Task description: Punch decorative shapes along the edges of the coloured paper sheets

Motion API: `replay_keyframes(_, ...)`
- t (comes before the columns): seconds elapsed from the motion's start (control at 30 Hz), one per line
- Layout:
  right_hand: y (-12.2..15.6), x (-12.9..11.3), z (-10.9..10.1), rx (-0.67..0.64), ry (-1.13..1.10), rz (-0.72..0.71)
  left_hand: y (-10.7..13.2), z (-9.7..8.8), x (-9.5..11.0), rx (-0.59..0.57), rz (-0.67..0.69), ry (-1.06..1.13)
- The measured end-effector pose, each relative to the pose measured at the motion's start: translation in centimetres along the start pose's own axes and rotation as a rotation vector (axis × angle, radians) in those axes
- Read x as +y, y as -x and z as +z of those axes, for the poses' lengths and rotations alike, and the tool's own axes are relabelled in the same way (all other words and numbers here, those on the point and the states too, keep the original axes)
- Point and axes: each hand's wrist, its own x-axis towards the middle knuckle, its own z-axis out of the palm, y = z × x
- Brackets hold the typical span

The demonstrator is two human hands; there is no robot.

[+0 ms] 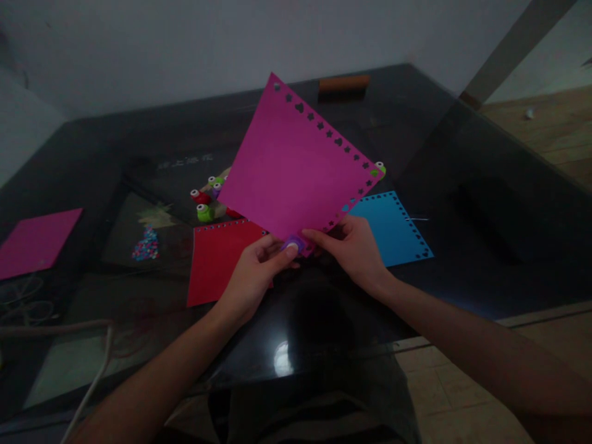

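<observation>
I hold a magenta paper sheet [291, 166] tilted up above a dark glass table [462, 160]; star and heart shapes are punched along its right edge. My left hand [252, 274] is closed on a small purple craft punch [293, 245] clamped at the sheet's bottom corner, thumb on its white button. My right hand [354, 246] pinches the sheet's lower edge right beside the punch. Under my hands lie a red sheet [217, 259] and a blue sheet [393, 225], both with punched borders.
Several small punches, green, red and purple [206, 197], cluster behind the magenta sheet, one more green one [380, 167] at its right corner. Another magenta sheet [37, 240] lies far left. Punched-out bits [147, 245] are scattered left of the red sheet. An orange-brown bar [345, 82] lies at the table's back. A white cable [92, 376] runs at lower left.
</observation>
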Motion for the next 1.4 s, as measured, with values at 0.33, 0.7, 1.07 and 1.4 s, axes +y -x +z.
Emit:
replay_keyframes(0.33, 0.02, -0.35, 0.02, -0.012, -0.019, -0.008, 0.06, 0.0, 0.15, -0.009, 0.007, -0.006)
replay_keyframes(0.7, 0.04, -0.01, -0.08, 0.004, 0.029, -0.025, 0.0, -0.34, -0.2, -0.026, 0.007, 0.014)
replay_keyframes(1.07, -0.01, 0.06, -0.01, 0.0, 0.016, -0.025, -0.05, -0.2, -0.19, -0.007, 0.013, 0.007)
replay_keyframes(1.4, 0.0, -0.15, -0.03, -0.013, 0.035, -0.019, -0.14, -0.39, -0.24, -0.013, 0.02, 0.002)
